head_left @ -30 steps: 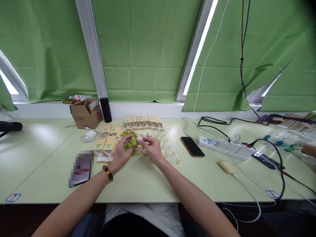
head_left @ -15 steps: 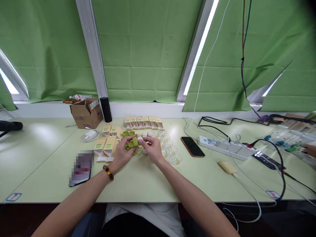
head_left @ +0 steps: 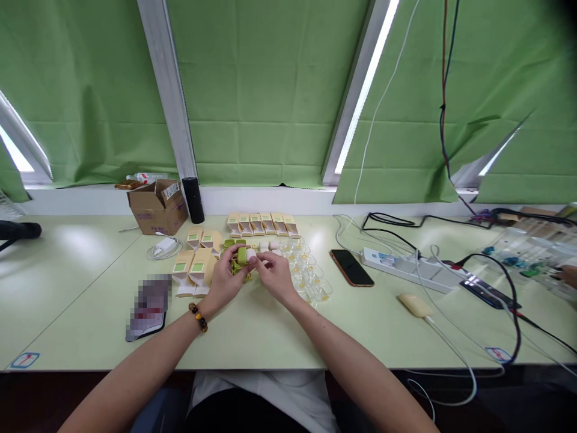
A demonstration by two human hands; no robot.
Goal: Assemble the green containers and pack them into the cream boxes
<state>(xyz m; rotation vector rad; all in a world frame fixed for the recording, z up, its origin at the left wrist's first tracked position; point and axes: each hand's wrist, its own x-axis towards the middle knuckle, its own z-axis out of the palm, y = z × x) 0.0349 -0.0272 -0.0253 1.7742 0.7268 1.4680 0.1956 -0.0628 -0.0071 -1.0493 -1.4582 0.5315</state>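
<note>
My left hand (head_left: 224, 278) is closed round a small green case (head_left: 241, 255), held just above the table. My right hand (head_left: 273, 272) pinches a small white piece (head_left: 251, 254) against that case's right end. Both hands meet in the middle of the pale green table (head_left: 252, 331). More green cases (head_left: 229, 244) lie just behind the hands. Small yellow cartons with green labels (head_left: 195, 264) lie to the left, and clear plastic trays (head_left: 311, 273) to the right. A few white pieces (head_left: 273, 245) rest beyond my right hand.
A row of open yellow cartons (head_left: 261, 223) stands farther back. A cardboard box (head_left: 157, 207), a black cylinder (head_left: 193, 199) and a white charger (head_left: 164, 246) are at the back left. A phone (head_left: 351, 267), power strip (head_left: 410, 268) and cables lie right. Another person's hand (head_left: 568, 275) shows far right.
Both hands have shifted slightly left and toward me with the green case. The white piece now sits closer against the case's end.
</note>
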